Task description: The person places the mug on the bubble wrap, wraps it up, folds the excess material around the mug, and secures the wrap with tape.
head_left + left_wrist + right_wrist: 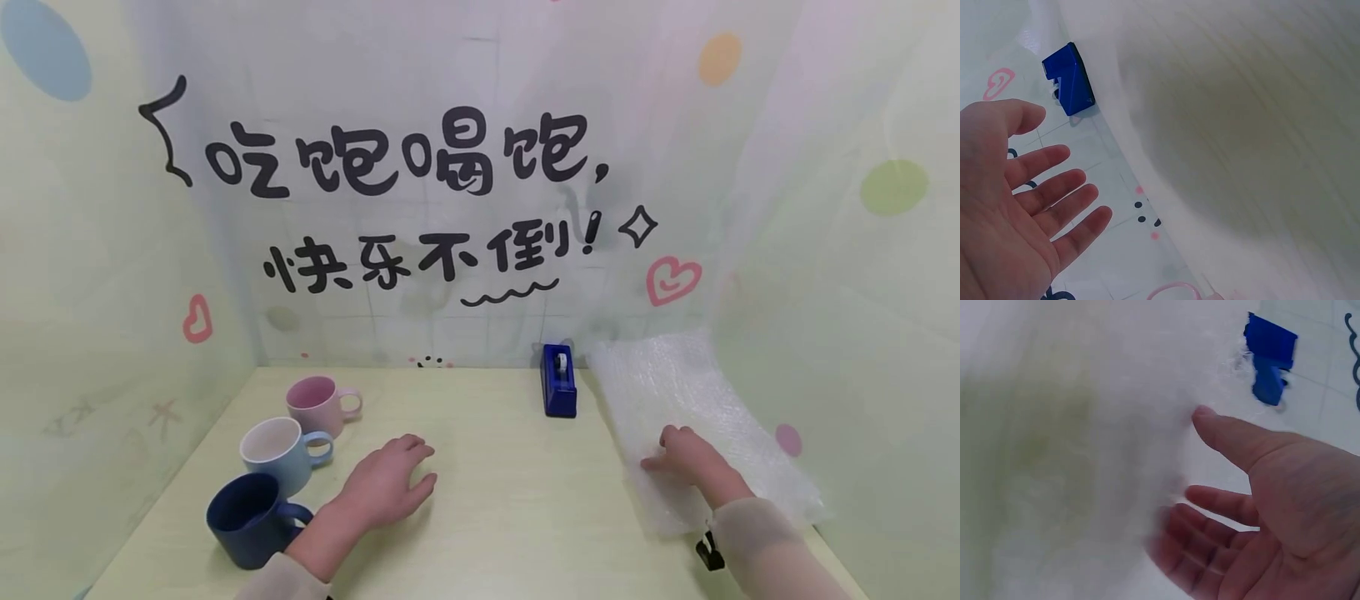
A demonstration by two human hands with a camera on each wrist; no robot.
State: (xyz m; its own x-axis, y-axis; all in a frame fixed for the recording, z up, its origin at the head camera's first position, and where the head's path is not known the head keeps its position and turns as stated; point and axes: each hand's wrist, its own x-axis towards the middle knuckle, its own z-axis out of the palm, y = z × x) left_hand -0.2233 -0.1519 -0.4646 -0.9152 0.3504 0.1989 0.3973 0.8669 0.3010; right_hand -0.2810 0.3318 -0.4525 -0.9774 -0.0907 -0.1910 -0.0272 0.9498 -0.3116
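My left hand (386, 482) hovers over the table to the right of the mugs, fingers spread and loosely bent with nothing between them. Closest to it are a pale blue mug (288, 473) and a dark navy mug (243, 546); a pink mug (313, 408) stands behind. On the right, my right hand (690, 461) is at the left part of a sheet of bubble wrap (675, 383). In the right wrist view its thumb (1225, 432) stands apart from the bent fingers, whose tips reach right at the blurred sheet.
A blue tape dispenser (559, 396) stands near the back edge, left of the bubble wrap. Printed cloth walls (420, 67) enclose the pale table (480, 500) at the back and both sides. A small black object (708, 552) lies beside the right sleeve.
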